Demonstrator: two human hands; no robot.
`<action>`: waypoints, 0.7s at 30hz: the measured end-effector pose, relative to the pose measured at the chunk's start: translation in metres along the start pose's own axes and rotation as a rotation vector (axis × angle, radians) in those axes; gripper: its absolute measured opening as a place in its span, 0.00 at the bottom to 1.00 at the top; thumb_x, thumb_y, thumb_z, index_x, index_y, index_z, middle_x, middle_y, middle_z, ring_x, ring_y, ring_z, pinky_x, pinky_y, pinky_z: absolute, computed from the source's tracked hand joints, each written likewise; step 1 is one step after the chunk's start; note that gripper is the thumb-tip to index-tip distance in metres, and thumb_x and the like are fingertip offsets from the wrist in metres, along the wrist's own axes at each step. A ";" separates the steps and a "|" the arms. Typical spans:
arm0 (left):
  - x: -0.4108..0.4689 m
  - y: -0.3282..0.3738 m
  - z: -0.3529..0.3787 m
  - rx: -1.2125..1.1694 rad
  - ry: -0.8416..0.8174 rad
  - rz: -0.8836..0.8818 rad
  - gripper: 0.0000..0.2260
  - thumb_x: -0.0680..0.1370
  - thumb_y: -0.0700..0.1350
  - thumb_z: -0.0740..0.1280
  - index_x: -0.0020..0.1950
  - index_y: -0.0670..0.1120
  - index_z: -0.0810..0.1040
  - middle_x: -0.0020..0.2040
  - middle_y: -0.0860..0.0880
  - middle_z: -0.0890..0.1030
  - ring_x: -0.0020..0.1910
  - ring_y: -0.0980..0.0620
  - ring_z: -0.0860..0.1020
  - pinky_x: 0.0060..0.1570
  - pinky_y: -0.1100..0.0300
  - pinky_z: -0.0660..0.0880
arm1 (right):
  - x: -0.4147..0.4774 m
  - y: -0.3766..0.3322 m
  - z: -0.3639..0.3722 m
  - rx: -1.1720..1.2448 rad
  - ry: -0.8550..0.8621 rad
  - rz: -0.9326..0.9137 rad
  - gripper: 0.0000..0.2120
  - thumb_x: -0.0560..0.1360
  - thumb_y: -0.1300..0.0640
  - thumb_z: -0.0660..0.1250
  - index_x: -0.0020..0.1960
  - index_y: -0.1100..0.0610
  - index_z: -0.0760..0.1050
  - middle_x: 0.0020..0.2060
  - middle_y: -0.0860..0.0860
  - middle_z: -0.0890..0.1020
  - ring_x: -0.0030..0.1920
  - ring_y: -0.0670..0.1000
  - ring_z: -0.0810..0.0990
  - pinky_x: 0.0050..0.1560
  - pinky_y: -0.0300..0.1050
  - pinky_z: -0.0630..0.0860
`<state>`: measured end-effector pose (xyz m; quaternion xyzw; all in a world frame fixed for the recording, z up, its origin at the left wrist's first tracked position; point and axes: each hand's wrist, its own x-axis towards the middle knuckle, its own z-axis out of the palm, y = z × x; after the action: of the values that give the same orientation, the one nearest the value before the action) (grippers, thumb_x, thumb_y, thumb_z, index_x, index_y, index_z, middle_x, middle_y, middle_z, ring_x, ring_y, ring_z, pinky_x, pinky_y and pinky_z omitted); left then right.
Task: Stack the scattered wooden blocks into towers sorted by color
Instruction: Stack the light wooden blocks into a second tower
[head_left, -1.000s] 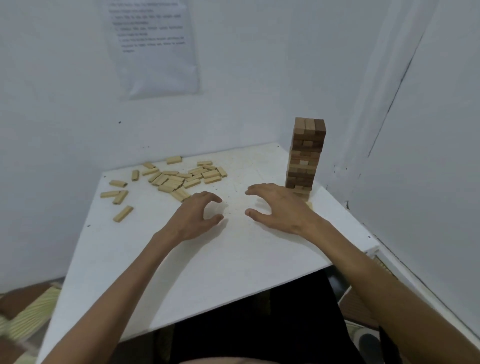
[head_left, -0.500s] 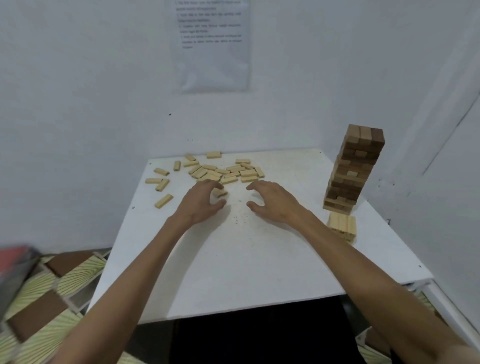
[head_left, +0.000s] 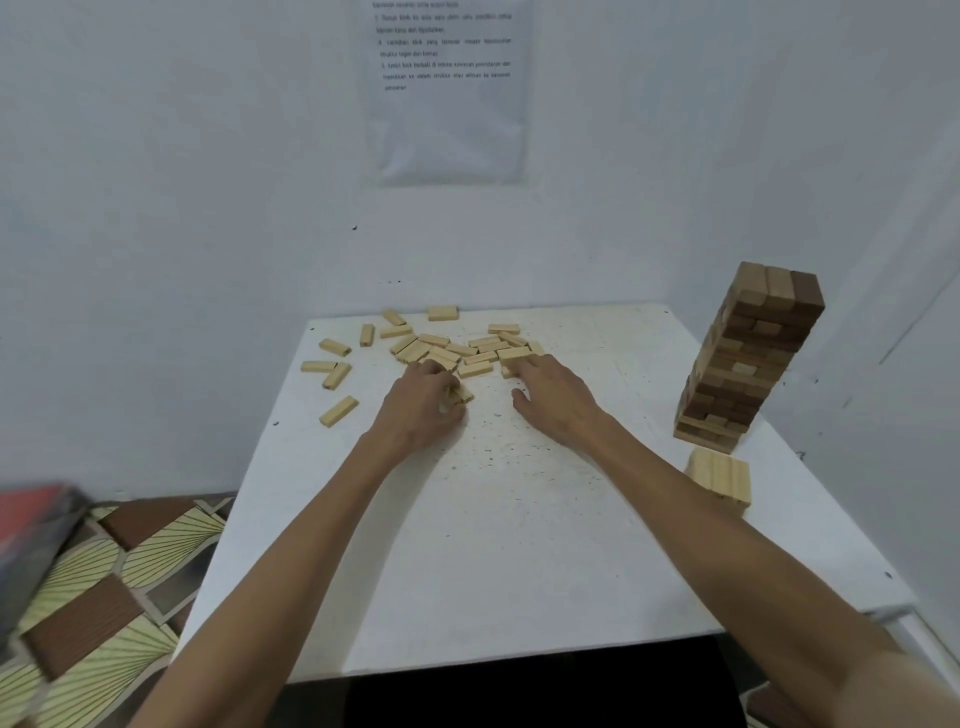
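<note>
Several pale wooden blocks (head_left: 470, 349) lie scattered at the far middle of the white table (head_left: 519, 545). My left hand (head_left: 423, 402) sits at the near edge of that pile, its fingers and thumb curled round a pale block (head_left: 461, 396). My right hand (head_left: 556, 400) lies just to its right, palm down, with stretched fingers touching the blocks at the pile's right end. A tall tower of brown blocks (head_left: 753, 358) stands at the right edge. A low stack of pale blocks (head_left: 722, 480) sits just in front of it.
White walls close the table in at the back and right, with a printed sheet (head_left: 447, 93) on the back wall. A few loose pale blocks (head_left: 338, 410) lie at the far left. Patterned floor (head_left: 104, 597) shows beyond the left table edge.
Both hands have slid forward from the table's middle to the pale pile. The left hand now grips a block and the right fingers touch the pile. The view has turned left.
</note>
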<state>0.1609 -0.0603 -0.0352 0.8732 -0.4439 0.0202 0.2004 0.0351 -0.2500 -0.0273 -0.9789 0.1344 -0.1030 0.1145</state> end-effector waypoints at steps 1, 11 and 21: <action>-0.002 0.000 0.003 -0.019 0.016 -0.002 0.14 0.79 0.51 0.70 0.62 0.46 0.81 0.64 0.47 0.78 0.64 0.45 0.71 0.62 0.51 0.73 | 0.001 0.000 0.001 -0.013 0.009 -0.006 0.18 0.83 0.57 0.61 0.72 0.57 0.72 0.68 0.52 0.76 0.67 0.55 0.71 0.59 0.52 0.76; -0.010 0.017 0.016 -0.171 0.131 -0.123 0.16 0.76 0.58 0.73 0.56 0.49 0.81 0.60 0.48 0.74 0.63 0.47 0.70 0.55 0.58 0.68 | -0.006 0.005 0.005 0.063 0.078 0.036 0.13 0.82 0.62 0.62 0.66 0.57 0.76 0.63 0.53 0.78 0.62 0.55 0.73 0.52 0.51 0.76; -0.011 0.042 0.026 -0.288 0.198 -0.218 0.10 0.76 0.44 0.73 0.55 0.43 0.81 0.59 0.46 0.74 0.55 0.47 0.74 0.50 0.59 0.68 | -0.022 0.006 0.010 0.158 0.181 0.056 0.09 0.82 0.62 0.64 0.60 0.58 0.78 0.58 0.52 0.80 0.56 0.54 0.74 0.51 0.49 0.74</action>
<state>0.1179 -0.0836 -0.0472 0.8721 -0.3231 0.0205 0.3668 0.0149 -0.2476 -0.0427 -0.9495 0.1627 -0.1978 0.1814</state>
